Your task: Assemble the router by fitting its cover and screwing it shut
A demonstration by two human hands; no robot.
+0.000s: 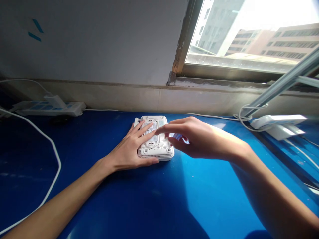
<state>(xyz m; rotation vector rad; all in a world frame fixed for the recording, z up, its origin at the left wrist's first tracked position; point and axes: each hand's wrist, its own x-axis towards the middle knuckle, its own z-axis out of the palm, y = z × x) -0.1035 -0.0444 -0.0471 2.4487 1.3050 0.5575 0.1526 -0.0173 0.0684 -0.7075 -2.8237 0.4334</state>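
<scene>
A white router (164, 151) with vent holes and round feet lies flat on the blue table, underside up. A printed label on it is partly covered by fingers. My left hand (132, 146) rests over its left side, fingers spread across the top and thumb along the near edge. Above the right half, my right hand (189, 136) is curled, index finger reaching toward the label and thumb near the index. A small bluish-white patch shows between those fingers; I cannot make out what it is. A white piece, perhaps a folded antenna (136, 122), sticks out at the far left corner.
A white power strip (74, 108) with a plug stands at the left by the wall. Another white power strip (279, 121) with adapters is at the right, beside a metal bar (276, 84). A white cable (56, 152) curves across the left. A window (249, 36) is behind.
</scene>
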